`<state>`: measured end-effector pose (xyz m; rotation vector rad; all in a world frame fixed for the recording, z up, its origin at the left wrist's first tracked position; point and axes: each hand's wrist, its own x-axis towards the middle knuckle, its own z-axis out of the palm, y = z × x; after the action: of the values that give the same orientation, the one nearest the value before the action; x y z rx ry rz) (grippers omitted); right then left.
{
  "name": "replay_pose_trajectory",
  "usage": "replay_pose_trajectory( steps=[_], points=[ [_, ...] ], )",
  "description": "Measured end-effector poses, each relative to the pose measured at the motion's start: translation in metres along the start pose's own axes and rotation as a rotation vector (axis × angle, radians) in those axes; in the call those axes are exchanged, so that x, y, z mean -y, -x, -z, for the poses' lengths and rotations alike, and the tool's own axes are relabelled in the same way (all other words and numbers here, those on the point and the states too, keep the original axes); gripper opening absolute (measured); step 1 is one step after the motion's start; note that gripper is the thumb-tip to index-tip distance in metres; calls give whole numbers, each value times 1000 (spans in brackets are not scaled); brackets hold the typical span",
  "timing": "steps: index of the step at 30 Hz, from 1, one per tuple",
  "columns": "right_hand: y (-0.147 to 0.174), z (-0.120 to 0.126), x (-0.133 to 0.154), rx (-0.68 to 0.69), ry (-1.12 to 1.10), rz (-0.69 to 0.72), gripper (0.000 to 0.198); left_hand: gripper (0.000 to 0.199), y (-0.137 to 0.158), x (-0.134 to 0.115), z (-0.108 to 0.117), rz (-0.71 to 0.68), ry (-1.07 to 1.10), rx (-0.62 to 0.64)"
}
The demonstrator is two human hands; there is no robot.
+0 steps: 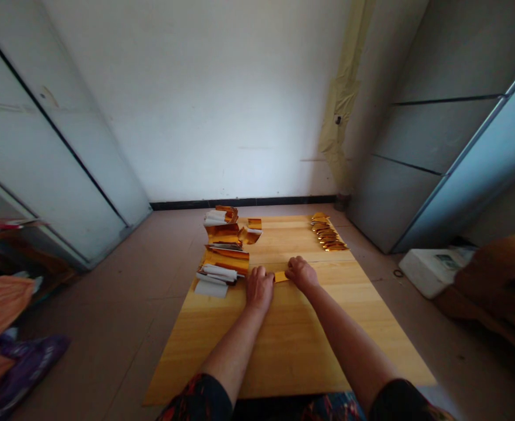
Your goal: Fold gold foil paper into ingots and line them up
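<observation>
Between my two hands a small piece of gold foil paper point(280, 276) lies low over the wooden table. My left hand point(260, 286) is closed at its left end, and my right hand point(301, 273) pinches its right end. Left of my left hand are stacks of gold foil paper point(226, 260), some sheets curled with the white-grey backs point(216, 275) showing. A few loose gold sheets point(251, 235) lie farther back. At the far right of the table sits a row of several folded gold paper pieces point(328, 233). My fingertips are partly hidden.
The wooden table point(292, 351) stands before a white wall point(231, 105). To the right are a grey refrigerator point(424, 128) and a white foam box point(431, 272) on the floor. A pale cabinet point(55, 134) stands at left, with a purple bag point(33, 365) near it.
</observation>
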<state>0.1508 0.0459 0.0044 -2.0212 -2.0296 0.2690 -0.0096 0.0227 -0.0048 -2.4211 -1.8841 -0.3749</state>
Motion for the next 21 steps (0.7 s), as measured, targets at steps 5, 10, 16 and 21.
replay_pose_trajectory(
  steps=[5, 10, 16, 21],
  points=[
    [9, -10, -18, -167, -63, 226, 11, 23, -5, -4, 4, -150, -29, 46],
    [12, -13, -12, -115, 70, 406, 12, 22, -5, -3, 1, -183, -51, 64],
    [7, -1, 0, 70, 110, 326, 16, 21, 8, 8, 2, -268, 7, -1],
    [17, 0, 13, 42, 46, 19, 14, 26, 20, 14, 7, -272, 95, 8]
  ],
)
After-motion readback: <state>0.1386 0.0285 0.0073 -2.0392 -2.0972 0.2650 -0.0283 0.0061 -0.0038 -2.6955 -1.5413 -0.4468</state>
